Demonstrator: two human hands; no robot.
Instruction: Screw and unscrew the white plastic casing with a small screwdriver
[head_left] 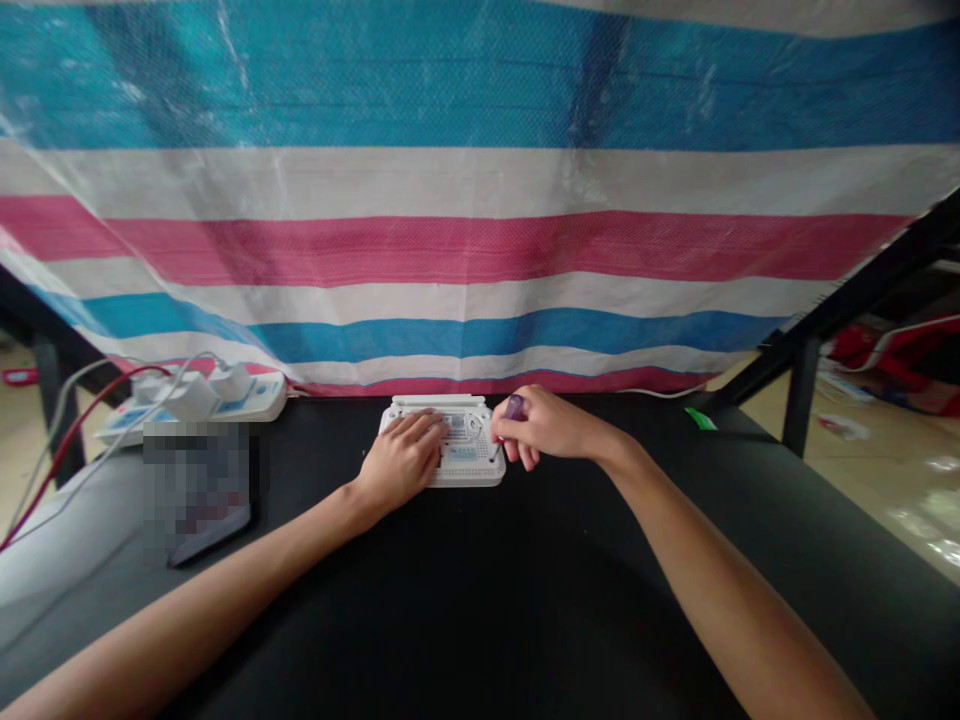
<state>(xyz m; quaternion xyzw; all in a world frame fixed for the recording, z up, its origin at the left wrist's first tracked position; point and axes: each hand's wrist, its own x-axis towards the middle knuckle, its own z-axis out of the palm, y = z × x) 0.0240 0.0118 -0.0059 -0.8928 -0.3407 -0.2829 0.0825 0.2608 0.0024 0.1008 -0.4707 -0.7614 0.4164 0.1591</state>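
A white router (471, 472) lies on the black table, its vented underside with a printed label facing up and a white antenna folded along its far edge. My left hand (401, 458) rests on its left part, fingers stretched out and covering some of the label. Over the right side, my right hand (553, 424) is closed around the dark purple handle of a screwdriver (514, 407). The shaft points down at the router's right near corner; whether the tip sits in a screw is too small to tell.
At the back left is a white power strip (259, 400) with plugs and red and white cables. Nearer stands a dark, partly blurred device (214, 540). A green scrap (700, 419) lies at the right back. Striped sheeting (465, 250) hangs behind the table (480, 610), between black frame bars.
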